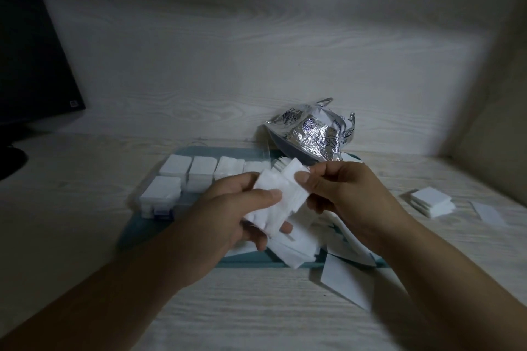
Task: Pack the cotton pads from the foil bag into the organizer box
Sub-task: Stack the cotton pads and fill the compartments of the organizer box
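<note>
The pale wood-grain surface (256,308) carries everything, with a dark flat monitor (31,45) standing at its far left edge. On it lies a teal rectangular tray (248,263), and on the tray's left part sits the clear plastic organizer box (159,202), its far compartments already filled with white stacks. Behind the tray, to the right, the crumpled silver foil bag (310,134) slumps open. Loose white square cotton pads (302,248) lie scattered over the tray's right part, and a small tidy stack of white pads (432,201) rests well apart to the right.

Both hands are closed on one thick bundle of white cotton pads (278,194), held above the tray: the left hand (228,216) cradles it from below with the thumb on top, and the right hand (339,191) pinches its upper edge.

The step in hand looks like squaring the bundle before it goes in — it would pay to tap the edges flush, keep the thumbs pressing lightly so no pad slips out, then lower it straight into a free compartment.

The bag bears dark printed motifs, but no writing is legible.
</note>
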